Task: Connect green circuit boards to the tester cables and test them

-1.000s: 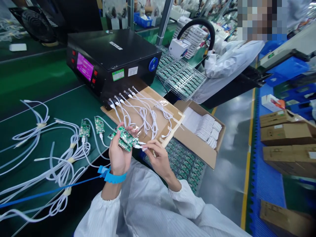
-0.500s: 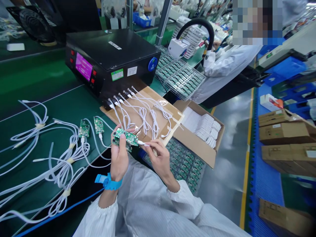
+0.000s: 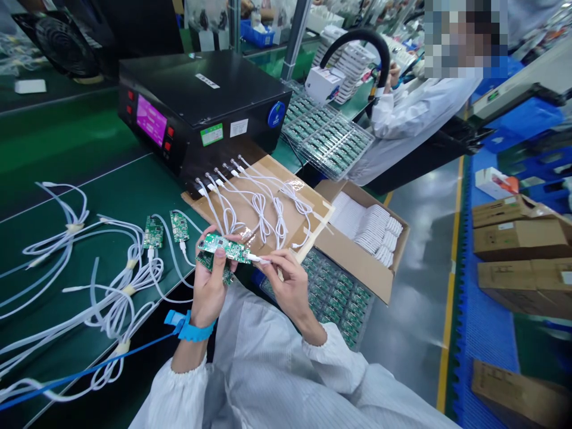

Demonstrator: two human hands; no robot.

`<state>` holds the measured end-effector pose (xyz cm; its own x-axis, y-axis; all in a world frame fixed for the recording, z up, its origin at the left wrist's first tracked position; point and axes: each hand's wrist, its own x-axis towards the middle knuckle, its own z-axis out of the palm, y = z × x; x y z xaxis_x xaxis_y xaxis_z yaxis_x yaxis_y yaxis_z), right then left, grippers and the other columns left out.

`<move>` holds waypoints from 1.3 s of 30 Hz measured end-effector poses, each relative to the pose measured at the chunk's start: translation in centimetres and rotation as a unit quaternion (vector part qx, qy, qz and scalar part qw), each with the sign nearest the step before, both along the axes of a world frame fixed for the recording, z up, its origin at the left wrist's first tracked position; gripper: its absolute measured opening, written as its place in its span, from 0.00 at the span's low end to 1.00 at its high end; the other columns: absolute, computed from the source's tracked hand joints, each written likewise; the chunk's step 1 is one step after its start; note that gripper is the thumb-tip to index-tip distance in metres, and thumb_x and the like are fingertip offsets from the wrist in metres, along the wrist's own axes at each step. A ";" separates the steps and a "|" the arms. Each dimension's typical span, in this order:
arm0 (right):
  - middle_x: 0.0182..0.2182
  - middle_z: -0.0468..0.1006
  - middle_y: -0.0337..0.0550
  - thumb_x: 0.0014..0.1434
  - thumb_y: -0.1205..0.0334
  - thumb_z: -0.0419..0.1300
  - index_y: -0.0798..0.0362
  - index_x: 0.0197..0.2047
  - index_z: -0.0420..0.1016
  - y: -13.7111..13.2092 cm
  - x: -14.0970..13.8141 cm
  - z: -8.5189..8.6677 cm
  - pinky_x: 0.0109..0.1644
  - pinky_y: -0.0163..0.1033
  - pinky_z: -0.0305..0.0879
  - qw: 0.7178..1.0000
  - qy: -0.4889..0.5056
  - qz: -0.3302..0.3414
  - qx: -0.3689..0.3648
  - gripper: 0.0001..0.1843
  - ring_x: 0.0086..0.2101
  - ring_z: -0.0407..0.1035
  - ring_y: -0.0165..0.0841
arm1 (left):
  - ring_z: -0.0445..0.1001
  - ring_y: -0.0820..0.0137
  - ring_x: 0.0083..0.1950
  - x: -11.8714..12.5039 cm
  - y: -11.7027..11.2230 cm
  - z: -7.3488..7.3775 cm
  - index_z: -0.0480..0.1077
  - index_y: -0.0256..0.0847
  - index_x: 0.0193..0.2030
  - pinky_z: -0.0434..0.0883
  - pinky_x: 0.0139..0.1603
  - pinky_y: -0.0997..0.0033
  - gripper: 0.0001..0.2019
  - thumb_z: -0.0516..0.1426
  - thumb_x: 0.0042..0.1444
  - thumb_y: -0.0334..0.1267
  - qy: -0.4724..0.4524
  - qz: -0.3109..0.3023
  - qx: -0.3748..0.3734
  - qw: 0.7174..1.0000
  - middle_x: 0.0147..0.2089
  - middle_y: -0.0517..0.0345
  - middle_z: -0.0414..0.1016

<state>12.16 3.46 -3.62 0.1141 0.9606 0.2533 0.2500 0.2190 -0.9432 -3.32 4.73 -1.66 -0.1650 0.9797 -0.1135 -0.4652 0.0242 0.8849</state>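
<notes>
My left hand (image 3: 211, 286) is closed around a green circuit board (image 3: 227, 246), its thumb pressed on top. A second circuit board (image 3: 206, 260) shows beneath the first, in the same hand. My right hand (image 3: 288, 285) pinches the white plug of a cable (image 3: 259, 258) at the right end of the upper board. The plug meets the board's edge; how deep it sits I cannot tell. On the green bench to the left lie two more circuit boards, one (image 3: 154, 232) and another (image 3: 179, 226), each with a white cable attached.
A black tester (image 3: 201, 89) with a lit purple screen stands behind cardboard (image 3: 268, 173) carrying several white cables. Coiled cables (image 3: 125, 268) cover the left bench. Right are a carton (image 3: 357, 265) of white pieces and a tray of boards (image 3: 344, 292). A co-worker's sleeve (image 3: 402, 113) shows beyond.
My left hand has shifted slightly left and down, and the lower board now sticks out more from under the upper one. My right hand has hardly moved and still pinches the plug.
</notes>
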 end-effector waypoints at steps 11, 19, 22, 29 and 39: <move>0.36 0.77 0.42 0.68 0.60 0.65 0.47 0.43 0.86 0.1 0.0 0.3 0.36 0.38 0.70 1.000 0.010 0.013 0.001 0.06 0.32 0.69 0.31 | 0.76 0.73 0.39 -1.0 0.1 -0.7 0.65 0.52 0.66 0.75 0.43 0.74 0.26 0.65 0.64 0.50 0.013 -0.015 0.000 1.000 0.58 0.50 0.81; 0.37 0.79 0.42 0.67 0.61 0.66 0.47 0.43 0.86 0.2 -0.2 0.2 0.38 0.39 0.70 0.998 0.047 0.030 -0.013 0.05 0.34 0.71 0.31 | 0.66 0.78 0.28 -1.2 0.2 0.1 0.74 0.46 0.61 0.69 0.30 0.75 0.25 0.68 0.60 0.51 -0.025 -0.002 0.003 1.000 0.55 0.46 0.81; 0.38 0.79 0.43 0.67 0.61 0.66 0.47 0.43 0.86 0.3 0.0 0.2 0.37 0.38 0.70 0.998 0.056 0.035 -0.018 0.05 0.34 0.71 0.31 | 0.66 0.78 0.29 -1.2 0.1 -0.1 0.76 0.44 0.57 0.68 0.30 0.75 0.23 0.67 0.60 0.53 -0.013 0.000 0.011 1.000 0.54 0.46 0.81; 0.36 0.78 0.41 0.67 0.61 0.66 0.48 0.43 0.86 0.3 0.2 0.5 0.35 0.36 0.68 0.999 0.031 0.020 0.009 0.06 0.32 0.68 0.29 | 0.67 0.77 0.30 -1.4 0.4 -1.7 0.74 0.44 0.55 0.69 0.31 0.75 0.21 0.66 0.62 0.52 0.020 -0.026 0.044 0.998 0.53 0.47 0.82; 0.37 0.79 0.43 0.63 0.56 0.70 0.47 0.47 0.88 1.1 2.6 0.6 0.25 0.33 0.61 0.987 0.118 0.063 -0.090 0.10 0.25 0.65 0.24 | 0.67 0.79 0.28 -0.9 0.1 -0.6 0.76 0.43 0.54 0.69 0.30 0.77 0.18 0.69 0.60 0.46 -0.031 -0.039 0.027 0.998 0.52 0.46 0.81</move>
